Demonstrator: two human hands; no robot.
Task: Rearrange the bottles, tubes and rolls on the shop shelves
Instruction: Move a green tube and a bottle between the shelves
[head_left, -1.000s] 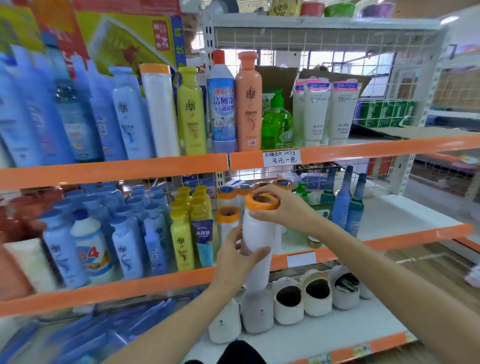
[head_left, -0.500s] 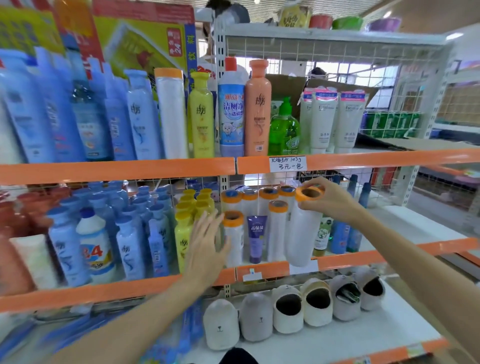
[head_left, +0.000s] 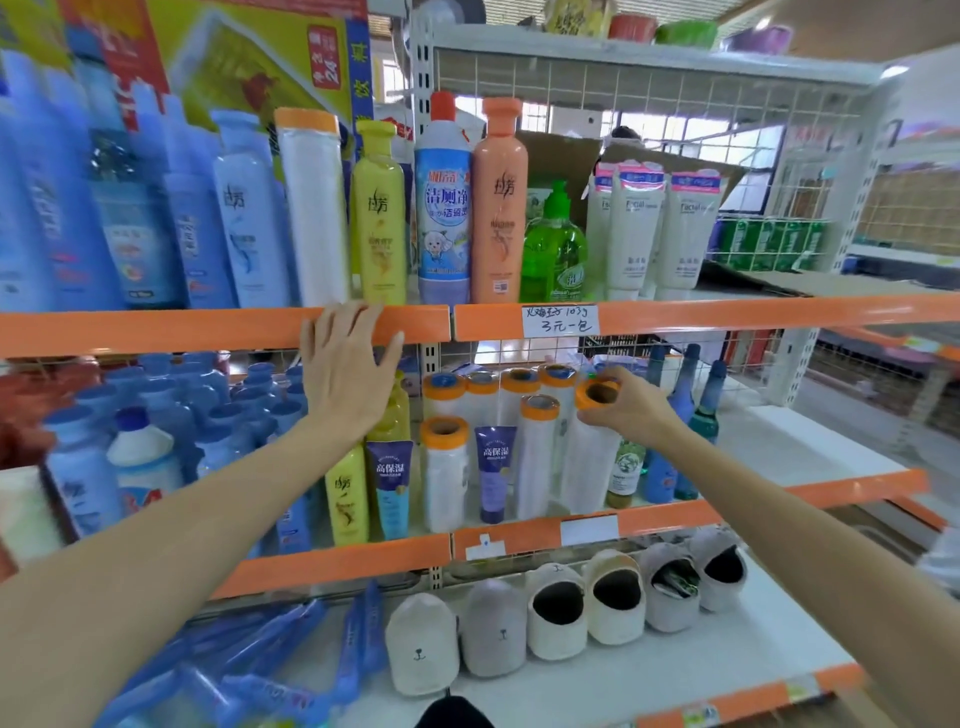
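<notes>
My right hand (head_left: 631, 408) grips the orange-capped top of a white roll (head_left: 589, 462) that stands on the middle shelf (head_left: 332, 564), at the right end of a group of similar rolls (head_left: 444, 473). My left hand (head_left: 348, 369) is open, fingers spread, raised in front of the upper shelf's orange edge (head_left: 223, 330), just below a tall white roll (head_left: 314, 208) and a yellow bottle (head_left: 379, 215). A purple tube (head_left: 494, 473) stands among the rolls, and another tube (head_left: 390, 486) beside a yellow bottle (head_left: 345, 493).
Blue bottles (head_left: 171, 415) crowd the left of both shelves. A toilet-cleaner bottle (head_left: 444, 208), an orange bottle (head_left: 498, 208), a green pump bottle (head_left: 553, 249) and white tubes (head_left: 654, 228) stand on the upper shelf. Slippers (head_left: 558, 616) line the bottom shelf.
My right hand carried the white roll to the right and set it upright on the middle shelf. My left hand let go of it and rose to the upper shelf edge.
</notes>
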